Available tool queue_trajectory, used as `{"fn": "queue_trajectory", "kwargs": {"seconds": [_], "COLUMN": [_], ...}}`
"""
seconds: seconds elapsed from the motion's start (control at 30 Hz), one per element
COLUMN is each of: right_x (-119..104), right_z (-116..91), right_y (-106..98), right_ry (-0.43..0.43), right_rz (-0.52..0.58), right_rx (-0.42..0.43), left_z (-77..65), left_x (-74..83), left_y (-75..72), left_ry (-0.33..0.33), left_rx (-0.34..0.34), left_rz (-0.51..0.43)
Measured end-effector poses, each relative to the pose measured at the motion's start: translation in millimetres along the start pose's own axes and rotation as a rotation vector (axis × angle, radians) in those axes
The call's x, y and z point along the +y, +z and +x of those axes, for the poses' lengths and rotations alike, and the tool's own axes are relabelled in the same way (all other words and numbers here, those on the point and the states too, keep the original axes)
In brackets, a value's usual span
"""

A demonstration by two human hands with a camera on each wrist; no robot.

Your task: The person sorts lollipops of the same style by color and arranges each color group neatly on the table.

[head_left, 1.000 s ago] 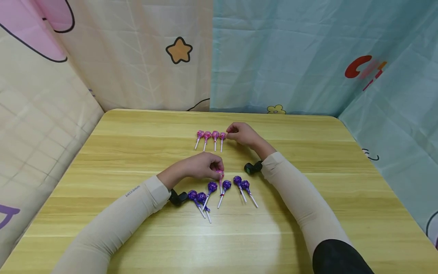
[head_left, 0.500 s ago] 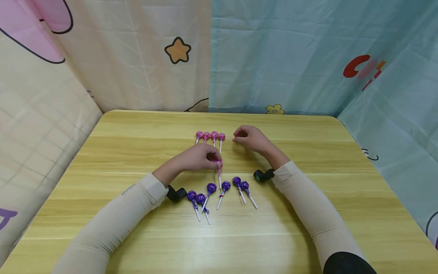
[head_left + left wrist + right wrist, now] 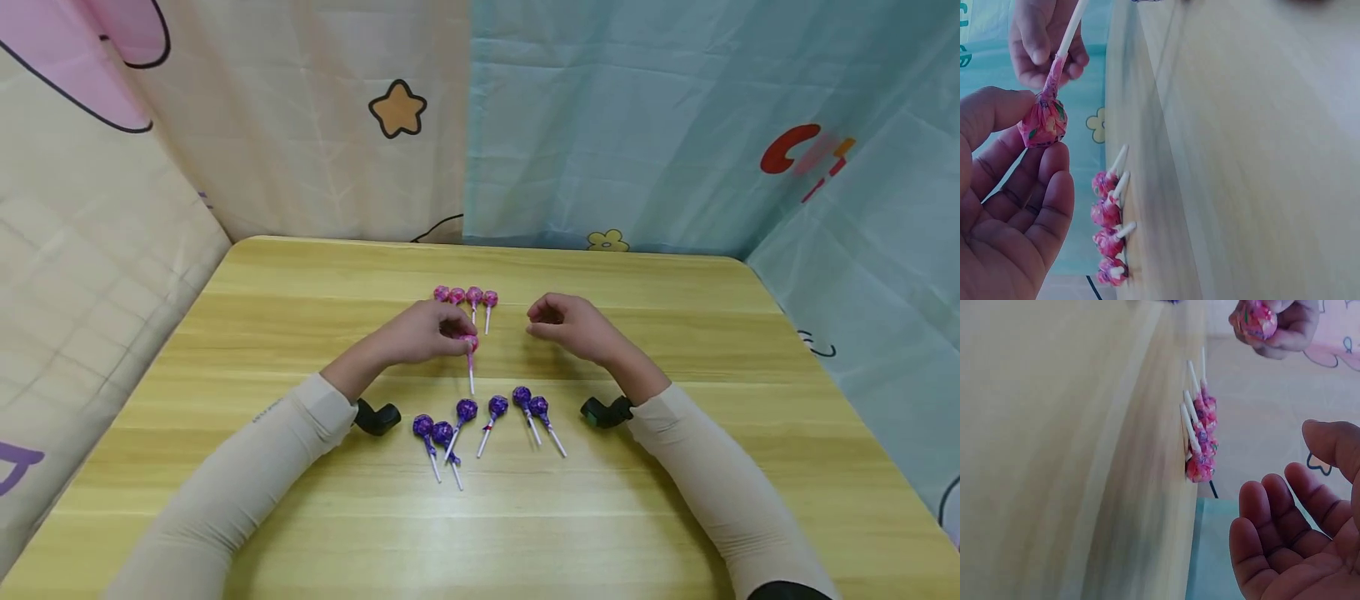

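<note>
Between thumb and fingers my left hand (image 3: 423, 333) pinches a pink lollipop (image 3: 1044, 122) by its wrapped head, above the table. In the head view its white stick points down toward me. Just beyond that hand, several pink lollipops (image 3: 491, 298) lie side by side in a row, sticks toward me; the hand partly covers the left ones. My right hand (image 3: 577, 327) hovers to the right of the row with loosely bent fingers (image 3: 1280, 500) and nothing in its grasp. Nearer to me, several purple lollipops (image 3: 498, 406) lie scattered, some of them touching or crossing.
The light wood table (image 3: 675, 467) spreads out on all sides of the lollipops. Patterned curtains (image 3: 630, 125) hang behind its far edge and along both sides. A small black wrist camera (image 3: 377, 417) sits by each sleeve cuff.
My left hand has lifted the pink lollipop away from the purple ones, moving it toward the pink row and slightly left. My right hand has drawn back from the row, rightward and nearer to me.
</note>
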State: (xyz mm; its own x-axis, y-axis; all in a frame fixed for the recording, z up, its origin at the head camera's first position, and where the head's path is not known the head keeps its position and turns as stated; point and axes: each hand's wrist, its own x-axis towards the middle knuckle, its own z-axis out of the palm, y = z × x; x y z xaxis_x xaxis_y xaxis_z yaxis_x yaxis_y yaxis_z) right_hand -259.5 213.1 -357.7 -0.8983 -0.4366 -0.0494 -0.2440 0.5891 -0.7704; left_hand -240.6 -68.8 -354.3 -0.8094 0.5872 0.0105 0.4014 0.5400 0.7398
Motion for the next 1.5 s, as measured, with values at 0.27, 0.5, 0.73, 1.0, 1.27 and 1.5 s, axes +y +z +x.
{"fn": "queue_trajectory", "kwargs": {"seconds": [0.27, 0.5, 0.73, 1.0, 1.27, 1.5], "right_x": [-2.6, -1.8, 0.1, -1.0, -2.5, -6.0], "right_z": [-22.5, -40.0, -51.7, -57.7, -61.0, -63.1], "right_y": [1.0, 1.4, 3.1, 9.5, 16.4, 19.9], "right_ry": [-0.045, -0.049, -0.06, -0.125, -0.148, -0.14], "right_rz": [-0.026, -0.044, -0.015, 0.009, 0.006, -0.027], "right_rx": [-0.03, -0.048, -0.09, -0.137, -0.17, -0.191], "left_z": [-9.8, -21.3, -28.0, -29.1, -27.8, -24.0], "left_x": [-12.8, -19.5, -29.1, -37.8, -40.1, -44.7], "left_y": [-5.7, -13.4, -18.2, -23.8, -25.8, -27.6], "left_ry": [-0.046, -0.1, -0.127, -0.171, -0.186, -0.196], "left_rx": [0.018, 0.05, 0.069, 0.076, 0.072, 0.063], "left_rz": [0.008, 0.005, 0.029, 0.014, -0.004, 0.0]}}
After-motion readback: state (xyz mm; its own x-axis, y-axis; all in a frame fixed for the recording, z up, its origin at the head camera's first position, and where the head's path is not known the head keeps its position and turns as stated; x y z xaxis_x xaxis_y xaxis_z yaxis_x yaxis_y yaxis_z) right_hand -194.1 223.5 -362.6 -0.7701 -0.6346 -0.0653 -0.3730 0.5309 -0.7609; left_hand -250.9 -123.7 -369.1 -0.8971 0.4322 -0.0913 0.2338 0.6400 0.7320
